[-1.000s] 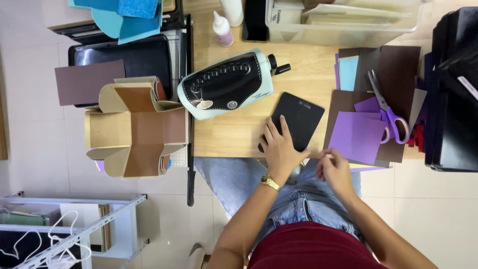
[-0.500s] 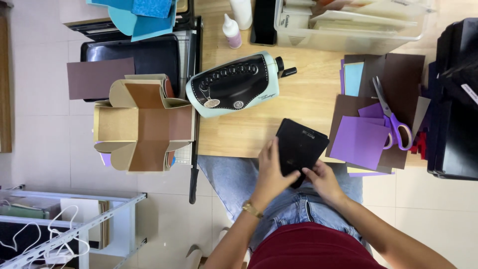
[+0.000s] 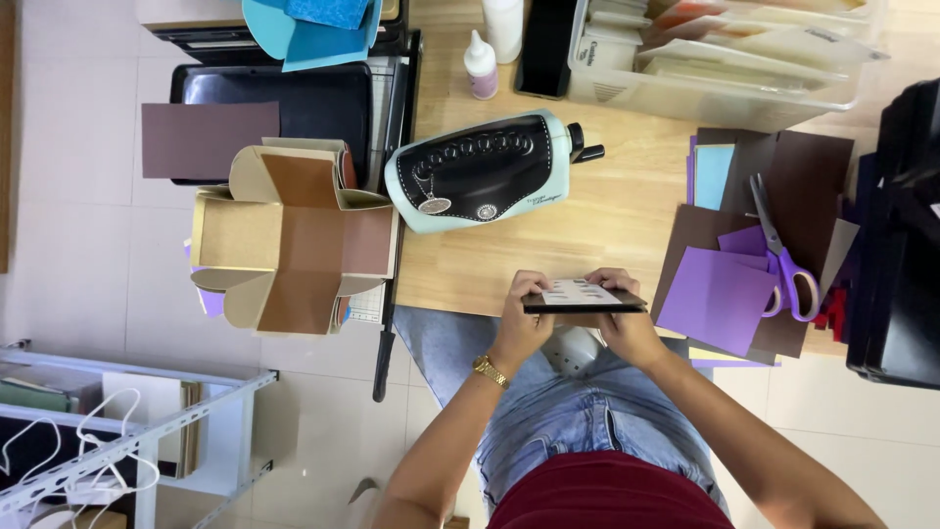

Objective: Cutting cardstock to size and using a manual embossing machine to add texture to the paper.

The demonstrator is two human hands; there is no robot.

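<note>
My left hand [image 3: 522, 315] and my right hand [image 3: 627, 318] both hold a flat black plate [image 3: 584, 297] by its ends, level over the front edge of the wooden table [image 3: 607, 211]. The plate's top shows a pale patch with small dark marks. A gold watch sits on my left wrist. A mint-and-black hand-cranked machine [image 3: 482, 171] lies on the table just beyond the plate.
Purple, brown and blue card sheets [image 3: 725, 284] with purple-handled scissors [image 3: 783, 264] lie to the right. An open cardboard box [image 3: 289, 240] sits at left by a paper trimmer. A glue bottle [image 3: 480, 64] and a clear bin [image 3: 725, 54] stand at the back.
The black plate lay flat on the table under my left hand. Both hands have since lifted it and pulled it toward me, turned level over the table's edge.
</note>
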